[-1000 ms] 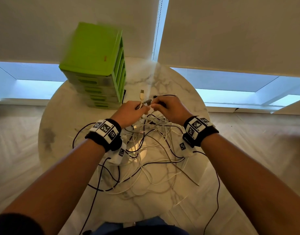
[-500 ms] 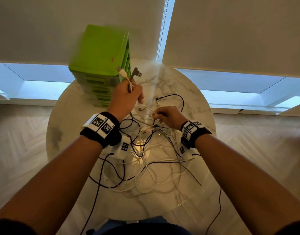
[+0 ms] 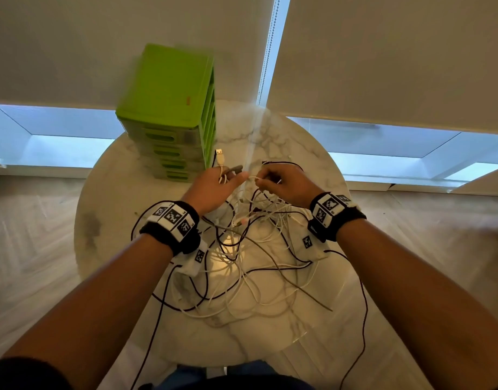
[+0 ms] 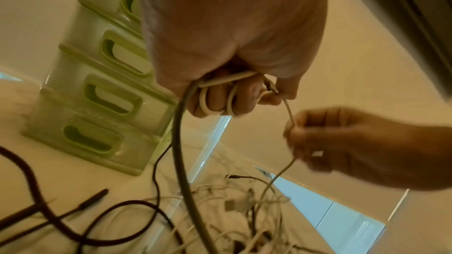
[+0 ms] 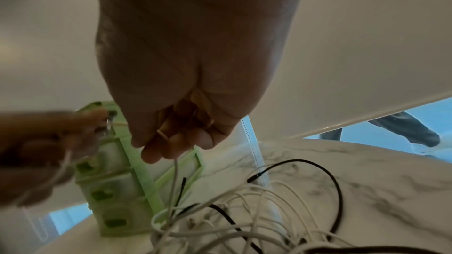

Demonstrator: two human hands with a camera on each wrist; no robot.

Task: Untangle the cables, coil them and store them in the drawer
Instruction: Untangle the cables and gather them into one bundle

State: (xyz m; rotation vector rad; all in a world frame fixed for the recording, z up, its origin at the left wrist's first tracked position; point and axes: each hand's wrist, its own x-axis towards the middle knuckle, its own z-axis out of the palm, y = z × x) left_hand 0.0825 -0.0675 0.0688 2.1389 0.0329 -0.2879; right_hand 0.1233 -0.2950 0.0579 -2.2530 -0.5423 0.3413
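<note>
A tangle of white, grey and black cables [image 3: 250, 266] lies on the round marble table [image 3: 107, 198]. My left hand [image 3: 214, 184] grips a white cable [image 4: 215, 101] looped around its fingers, together with a grey cable [image 4: 181, 161]. A white USB plug [image 3: 219, 156] sticks up above that hand. My right hand [image 3: 281, 181] pinches the same white cable [image 4: 291, 117] a short way to the right, just above the pile. The green drawer unit [image 3: 169, 108] stands at the table's far left, drawers closed.
Black cables [image 3: 363, 319] trail over the table's near and right edges. Behind the table are lowered window blinds [image 3: 382, 52] with a bead cord [image 3: 266, 60]. Wooden floor [image 3: 25, 249] surrounds the table.
My left hand has come down from in front of the drawer unit to beside my right hand. My right hand has risen from the pile and now pinches the white cable.
</note>
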